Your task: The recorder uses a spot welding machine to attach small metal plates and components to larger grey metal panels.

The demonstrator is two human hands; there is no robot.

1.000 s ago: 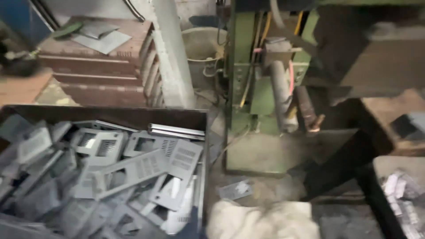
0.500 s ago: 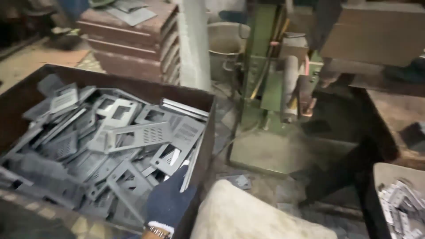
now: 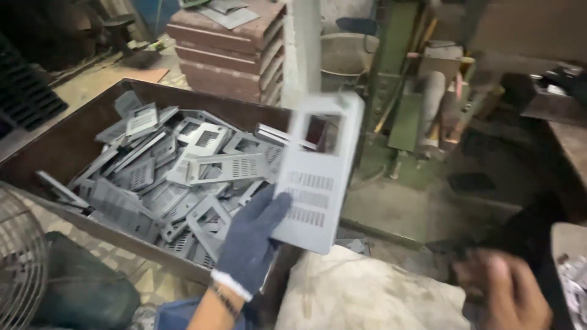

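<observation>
One grey metal plate (image 3: 318,174) is in hand; several dozen more of the same kind, too many and too overlapped to count exactly, lie heaped in one dark open bin (image 3: 73,140). Behind the bin stands one stack of brown slabs (image 3: 229,52), about five high, with loose grey sheets on top. One wire fan guard (image 3: 18,263) shows at the lower left, one pale sack (image 3: 367,293) at the bottom centre, and one green machine frame (image 3: 397,85) stands beyond. The held plate is flat and roughly rectangular, with one square window near its top and three bands of small slots lower down; it is motion-blurred, tilted slightly, and raised above the bin's right edge. The left hand (image 3: 251,241), in a dark blue knit glove with a white cuff, grips the plate at its lower left edge, fingers wrapped upward. The right hand (image 3: 504,293) is bare, blurred, low at the right, holding nothing visible; its fingers appear loosely spread.
</observation>
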